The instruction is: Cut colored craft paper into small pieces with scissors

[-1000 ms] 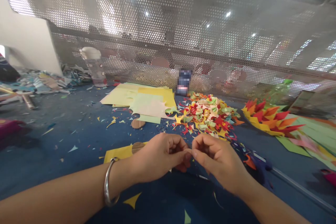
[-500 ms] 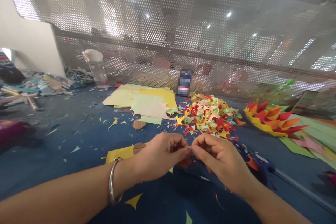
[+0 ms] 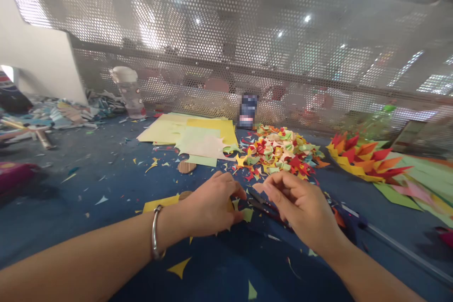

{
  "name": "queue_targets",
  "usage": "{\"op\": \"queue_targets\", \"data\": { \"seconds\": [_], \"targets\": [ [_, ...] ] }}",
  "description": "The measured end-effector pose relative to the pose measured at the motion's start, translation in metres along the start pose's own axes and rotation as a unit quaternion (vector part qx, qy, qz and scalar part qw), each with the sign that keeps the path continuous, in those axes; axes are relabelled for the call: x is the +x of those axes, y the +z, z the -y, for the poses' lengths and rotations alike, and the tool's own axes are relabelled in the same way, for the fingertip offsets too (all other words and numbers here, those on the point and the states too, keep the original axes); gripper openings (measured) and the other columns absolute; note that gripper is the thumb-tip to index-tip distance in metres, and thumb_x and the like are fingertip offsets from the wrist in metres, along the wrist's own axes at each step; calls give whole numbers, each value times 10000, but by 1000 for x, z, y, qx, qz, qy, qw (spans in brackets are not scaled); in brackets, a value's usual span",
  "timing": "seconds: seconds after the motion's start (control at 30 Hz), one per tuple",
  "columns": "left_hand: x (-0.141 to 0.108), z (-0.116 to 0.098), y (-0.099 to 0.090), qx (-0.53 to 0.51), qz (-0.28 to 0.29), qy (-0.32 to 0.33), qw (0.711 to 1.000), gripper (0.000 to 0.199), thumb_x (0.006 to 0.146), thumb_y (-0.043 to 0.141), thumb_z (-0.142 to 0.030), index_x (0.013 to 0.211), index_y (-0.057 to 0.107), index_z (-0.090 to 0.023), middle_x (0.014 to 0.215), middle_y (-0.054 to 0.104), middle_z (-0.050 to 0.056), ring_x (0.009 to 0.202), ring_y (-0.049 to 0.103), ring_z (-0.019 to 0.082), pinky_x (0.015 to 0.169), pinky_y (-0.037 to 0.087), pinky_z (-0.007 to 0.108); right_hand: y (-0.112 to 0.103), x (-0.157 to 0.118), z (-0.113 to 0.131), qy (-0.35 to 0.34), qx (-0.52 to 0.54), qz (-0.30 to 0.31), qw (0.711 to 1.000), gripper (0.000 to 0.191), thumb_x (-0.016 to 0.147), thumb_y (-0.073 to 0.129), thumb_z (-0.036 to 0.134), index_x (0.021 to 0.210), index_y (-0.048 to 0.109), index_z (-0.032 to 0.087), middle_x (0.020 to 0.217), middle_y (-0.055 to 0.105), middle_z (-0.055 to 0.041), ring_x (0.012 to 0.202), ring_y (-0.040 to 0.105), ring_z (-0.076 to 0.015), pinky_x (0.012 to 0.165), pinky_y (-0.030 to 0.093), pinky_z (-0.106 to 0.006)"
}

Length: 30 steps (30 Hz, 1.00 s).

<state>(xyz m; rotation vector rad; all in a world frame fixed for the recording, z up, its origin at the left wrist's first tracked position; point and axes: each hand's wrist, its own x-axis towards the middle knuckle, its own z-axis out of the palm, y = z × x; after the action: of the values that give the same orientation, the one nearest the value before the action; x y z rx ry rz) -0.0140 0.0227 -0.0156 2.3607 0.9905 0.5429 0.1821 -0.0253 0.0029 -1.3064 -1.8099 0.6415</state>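
My right hand (image 3: 300, 207) pinches a small pale peach paper piece (image 3: 259, 188) between thumb and fingers. To its left, my left hand (image 3: 215, 205) is apart from it, thumb and fingertips spread, near a small light green scrap (image 3: 247, 214) on the dark blue table. Scissors (image 3: 264, 205) lie between the hands, partly hidden by my right hand. Beyond them is a heap of small cut paper pieces (image 3: 283, 148) in red, yellow, green and peach. A yellow sheet (image 3: 159, 204) and a wooden disc are partly covered by my left hand and wrist.
Stacked paper sheets (image 3: 163, 130) lie behind a wooden disc (image 3: 186, 166). A cup (image 3: 129, 94) and a phone (image 3: 247, 111) stand by the perforated screen. At right are a red, orange and yellow paper piece (image 3: 368, 158), a green bottle (image 3: 380, 122) and a glue gun (image 3: 348, 217).
My hands, fingertips together before, have separated. The left thumb and fingers have opened and moved left. The peach piece now shows in my right hand, and the scissors are uncovered.
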Motion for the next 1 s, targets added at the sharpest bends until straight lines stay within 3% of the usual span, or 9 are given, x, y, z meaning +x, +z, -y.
{"op": "queue_targets", "data": {
  "seconds": [0.13,0.3,0.53,0.6,0.83,1.0],
  "targets": [
    [1,0,5,19,12,45,999,204,679,684,-307,855,673,-205,914,610,65,897,525,262,833,375,405,1,-1,-1,-8,-10,4,1000,211,910,514,368,785,555,202,575,500,49,429,421,-71,400,363,-207],
    [2,-3,4,2,5,52,999,81,705,636,-183,781,663,-196,898,616,50,870,541,225,838,392,379,0,-1,-3,-10,-18,10,1000,202,916,507,362,790,551,210,608,526,40,460,417,-78,418,363,-216],
    [0,-10,-9,-53,-132,66,988,130,790,578,-152,834,682,-216,936,658,24,953,555,182,874,422,331,-2,-2,-4,-48,-50,-4,998,159,915,507,322,813,568,217,622,527,32,518,456,-105,477,381,-241],
    [-1,-11,-11,-75,-145,66,984,175,806,559,-134,877,693,-220,941,668,21,951,566,167,874,435,318,-2,-3,-4,-60,-65,-7,996,152,912,509,316,815,572,217,615,529,32,518,464,-110,481,383,-246],
    [-2,-8,-5,-171,-115,33,978,182,828,536,-152,921,683,-204,962,691,35,827,624,147,732,495,283,-2,-2,-3,-96,-99,-28,990,133,905,515,276,808,584,217,643,561,26,535,493,-112,509,403,-249],
    [-1,-5,3,-337,-74,-17,939,106,807,604,-191,903,642,-168,879,687,50,801,639,159,725,503,290,-2,-3,-1,-120,-112,-39,986,115,896,527,242,798,579,213,639,552,32,532,490,-102,511,401,-239]
  ]
}}
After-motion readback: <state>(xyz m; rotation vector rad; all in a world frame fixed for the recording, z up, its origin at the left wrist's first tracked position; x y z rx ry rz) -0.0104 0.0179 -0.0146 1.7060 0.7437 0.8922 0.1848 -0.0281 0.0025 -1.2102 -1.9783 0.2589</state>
